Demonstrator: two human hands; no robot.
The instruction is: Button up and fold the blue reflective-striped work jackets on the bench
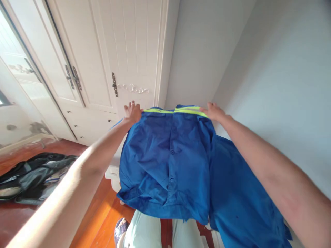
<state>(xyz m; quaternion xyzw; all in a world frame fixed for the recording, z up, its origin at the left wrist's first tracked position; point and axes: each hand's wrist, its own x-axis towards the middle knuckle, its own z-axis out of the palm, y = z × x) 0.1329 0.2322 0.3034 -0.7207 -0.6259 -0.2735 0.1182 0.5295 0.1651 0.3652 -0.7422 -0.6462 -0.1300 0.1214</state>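
We find both arms reaching forward and converging on a blue garment (157, 148), which hangs in front of the person, above the legs in pale trousers (146, 229). The left arm (95, 162) runs up from the lower left corner, elbow side low. At its end the left hand (133, 113) is palm down, fingers loosely curled and slightly spread, pointing away; we note it nearly closed at the thumb side, gripping the garment's top edge at one end of a yellow-green stripe (165, 111).

The right arm (263, 162) comes in from the lower right. We record the right hand (216, 111) turned inward, its fingers pinching the stripe's other end, close to shut. The two hands stand at similar height, and the stripe spans between them. The garment's buttoned front faces us, its lower hem loose and creased.

Beside it, below the right arm, hangs more blue cloth (240, 193); we cannot tell whether it is a part of the garment. Beyond stands a white wardrobe (134, 41). A dark, cluttered bag (36, 177) lies on the reddish floor (95, 210) to the left, near a slippered foot (121, 230).
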